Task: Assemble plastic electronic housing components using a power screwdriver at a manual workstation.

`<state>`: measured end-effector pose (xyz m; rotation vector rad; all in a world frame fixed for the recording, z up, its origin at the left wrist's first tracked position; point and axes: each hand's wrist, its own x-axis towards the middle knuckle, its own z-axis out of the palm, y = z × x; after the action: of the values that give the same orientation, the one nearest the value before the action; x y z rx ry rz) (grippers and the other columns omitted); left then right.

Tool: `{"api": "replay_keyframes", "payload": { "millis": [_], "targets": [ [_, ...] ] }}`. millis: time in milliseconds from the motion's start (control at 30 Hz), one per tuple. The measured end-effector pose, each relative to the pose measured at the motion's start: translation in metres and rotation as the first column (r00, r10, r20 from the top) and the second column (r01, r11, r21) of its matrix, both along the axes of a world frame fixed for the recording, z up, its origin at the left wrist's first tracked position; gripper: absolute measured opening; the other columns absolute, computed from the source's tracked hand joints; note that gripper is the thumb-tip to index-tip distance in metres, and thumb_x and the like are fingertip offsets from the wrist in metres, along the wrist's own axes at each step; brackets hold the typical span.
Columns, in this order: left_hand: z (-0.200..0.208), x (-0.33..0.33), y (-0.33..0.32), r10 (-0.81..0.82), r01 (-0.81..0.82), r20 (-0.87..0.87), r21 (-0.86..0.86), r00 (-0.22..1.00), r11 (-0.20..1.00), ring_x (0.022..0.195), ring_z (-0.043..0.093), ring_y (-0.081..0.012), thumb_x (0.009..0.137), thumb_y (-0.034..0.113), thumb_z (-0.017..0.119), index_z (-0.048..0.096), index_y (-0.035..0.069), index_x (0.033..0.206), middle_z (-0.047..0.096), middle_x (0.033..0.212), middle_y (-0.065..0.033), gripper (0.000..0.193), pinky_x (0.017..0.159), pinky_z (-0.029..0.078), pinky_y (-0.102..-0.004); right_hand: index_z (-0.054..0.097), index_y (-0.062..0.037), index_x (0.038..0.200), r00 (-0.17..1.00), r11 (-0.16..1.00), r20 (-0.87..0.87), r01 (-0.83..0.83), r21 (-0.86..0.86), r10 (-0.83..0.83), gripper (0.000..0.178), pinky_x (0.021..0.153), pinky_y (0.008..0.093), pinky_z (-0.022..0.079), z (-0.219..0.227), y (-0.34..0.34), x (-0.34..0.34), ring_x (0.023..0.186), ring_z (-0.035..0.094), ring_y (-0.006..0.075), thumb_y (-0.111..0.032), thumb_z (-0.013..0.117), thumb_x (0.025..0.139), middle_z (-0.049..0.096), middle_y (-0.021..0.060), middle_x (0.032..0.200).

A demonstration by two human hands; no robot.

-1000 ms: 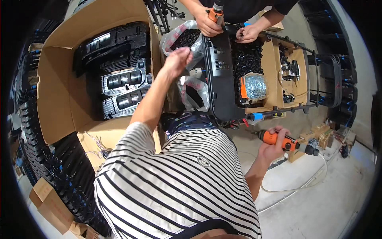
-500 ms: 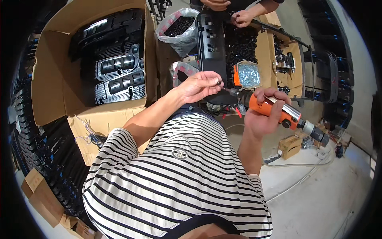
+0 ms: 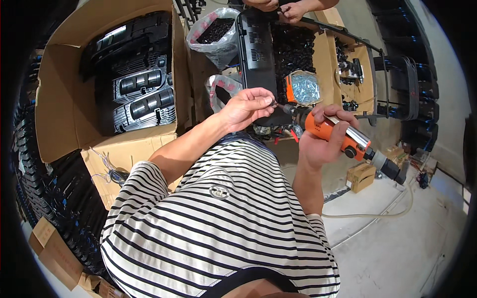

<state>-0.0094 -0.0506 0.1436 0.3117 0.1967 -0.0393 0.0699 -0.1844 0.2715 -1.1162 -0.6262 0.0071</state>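
Note:
My right hand (image 3: 319, 148) is wrapped round an orange air screwdriver (image 3: 322, 130) with a silver strip. Its tip points left toward my left hand (image 3: 247, 108). Between my left thumb and fingers is a small dark part (image 3: 274, 103), right at the tip of the bit; whether they touch is too small to tell. Behind both hands lies a long black plastic panel (image 3: 260, 74) with vent slots. An orange box (image 3: 289, 89) holding a clear bag of silver screws (image 3: 306, 88) sits just beyond the screwdriver, beside a heap of small black parts (image 3: 294, 52).
At the left stands a large open carton (image 3: 57, 99) with black plastic housings (image 3: 144, 82). A clear bag (image 3: 226, 49) of black pieces is near it. Another person's hands (image 3: 296, 11) work at the top. A hose (image 3: 367, 215) trails over the floor at the lower right.
The screwdriver has come slightly left, its bit closer to the small part in my left fingers. The whole scene has shifted a little left in view. The other person's hands have drawn together.

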Motion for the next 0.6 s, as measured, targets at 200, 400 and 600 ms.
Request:
{"api": "replay_keyframes", "payload": {
  "millis": [200, 400, 600],
  "targets": [
    [0.000, -0.003, -0.009, 0.100, -0.099, -0.029, 0.017, 0.995, 0.995, 0.084, 0.064, -0.0134, 0.094, 0.008, 0.059, 0.061, 0.001, 0.103, 0.065, 0.095, -0.0062, 0.012, 0.077, 0.054, -0.0247, 0.051, -0.0063, 0.104, 0.999, 1.000, 0.039, 0.011, -0.017, -0.010, 0.022, 0.070, 0.0384, 0.045, -0.007, 0.006, -0.005, 0.069, 0.053, 0.0189, -0.027, 0.051, 0.096, 0.060, 0.0124, 0.090],
    [-0.003, -0.010, -0.011, 0.166, -0.165, -0.015, 0.036, 0.986, 0.986, 0.084, 0.063, -0.0122, 0.094, 0.009, 0.060, 0.061, 0.000, 0.105, 0.064, 0.095, -0.0048, 0.014, 0.078, 0.053, -0.0238, 0.051, -0.0081, 0.103, 0.990, 1.000, -0.142, -0.004, 0.018, 0.006, 0.023, 0.073, 0.0369, 0.043, -0.011, 0.003, -0.003, 0.072, 0.053, 0.0189, -0.030, 0.052, 0.096, 0.061, 0.0111, 0.090],
    [-0.005, -0.014, -0.007, 0.102, -0.098, -0.069, 0.053, 0.992, 0.994, 0.082, 0.059, -0.0110, 0.096, 0.010, 0.056, 0.062, -0.001, 0.107, 0.063, 0.092, -0.0052, 0.017, 0.077, 0.051, -0.0229, 0.053, -0.0091, 0.100, 0.977, 1.000, -0.213, 0.008, 0.025, -0.003, 0.023, 0.074, 0.0360, 0.042, -0.017, 0.006, -0.002, 0.074, 0.053, 0.0188, -0.032, 0.053, 0.095, 0.061, 0.0103, 0.090]
  ]
}}
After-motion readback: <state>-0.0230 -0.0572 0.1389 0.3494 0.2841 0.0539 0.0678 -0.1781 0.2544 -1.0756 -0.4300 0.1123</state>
